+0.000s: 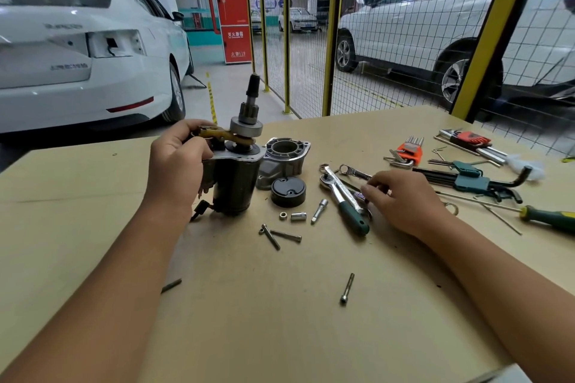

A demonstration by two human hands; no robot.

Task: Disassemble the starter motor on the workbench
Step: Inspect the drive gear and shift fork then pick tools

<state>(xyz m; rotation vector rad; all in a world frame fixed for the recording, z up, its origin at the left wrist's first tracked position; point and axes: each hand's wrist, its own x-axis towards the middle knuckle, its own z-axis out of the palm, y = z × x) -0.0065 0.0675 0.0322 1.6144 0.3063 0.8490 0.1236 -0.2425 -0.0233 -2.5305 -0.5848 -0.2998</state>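
The starter motor (236, 177) stands upright on the bench, its pinion shaft (250, 102) pointing up and a yellow shift fork (217, 134) lying across its top. My left hand (177, 165) grips the motor's left side, fingers curled over the fork end. The removed aluminium nose housing (284, 155) and a black end cap (288, 192) lie just right of the motor. My right hand (401, 199) rests on the bench by the ratchet wrench (343, 199), its fingertips pinching a small dark part I cannot identify.
Loose bolts (280, 235), a sleeve (298, 216) and a socket extension (319, 210) lie in front of the motor; another bolt (347, 288) sits nearer me. Hex key sets (469, 180), a spanner (354, 172) and a green screwdriver (550, 219) crowd the right. A mesh fence (373, 40) stands behind.
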